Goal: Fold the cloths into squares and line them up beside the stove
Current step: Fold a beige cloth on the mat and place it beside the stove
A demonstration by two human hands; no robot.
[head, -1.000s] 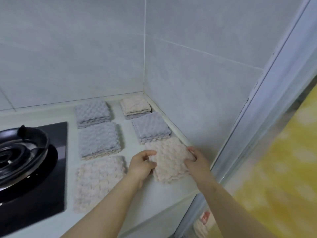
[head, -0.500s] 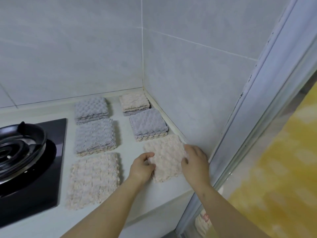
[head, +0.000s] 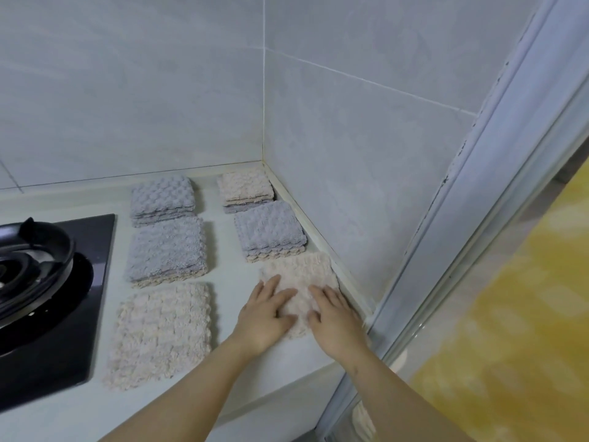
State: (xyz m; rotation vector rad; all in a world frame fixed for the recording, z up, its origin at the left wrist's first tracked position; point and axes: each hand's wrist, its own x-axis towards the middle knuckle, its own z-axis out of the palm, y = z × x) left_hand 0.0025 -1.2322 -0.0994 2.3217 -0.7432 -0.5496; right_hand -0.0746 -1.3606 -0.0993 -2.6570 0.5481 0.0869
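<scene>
Several folded cloths lie in two rows on the white counter (head: 229, 282) right of the stove (head: 47, 298). Left row, far to near: a grey cloth (head: 162, 199), a grey cloth (head: 165, 250), a beige cloth (head: 159, 333). Right row: a beige cloth (head: 245, 188) in the corner, a grey cloth (head: 269, 231), then a beige cloth (head: 302, 272) nearest me. My left hand (head: 264, 317) and my right hand (head: 334, 320) lie flat on that nearest beige cloth, fingers straight, pressing it down. Its near part is hidden under my hands.
Tiled walls meet in the corner behind the cloths. A pale door frame (head: 462, 250) rises just right of the counter's end. The black burner ring (head: 28, 260) sits on the stove at the left. The counter's front edge (head: 271, 400) runs below my forearms.
Both hands moved from gripping the sides of the nearest beige cloth onto its top and now press it flat. The camera moved slightly; the other cloths stayed put.
</scene>
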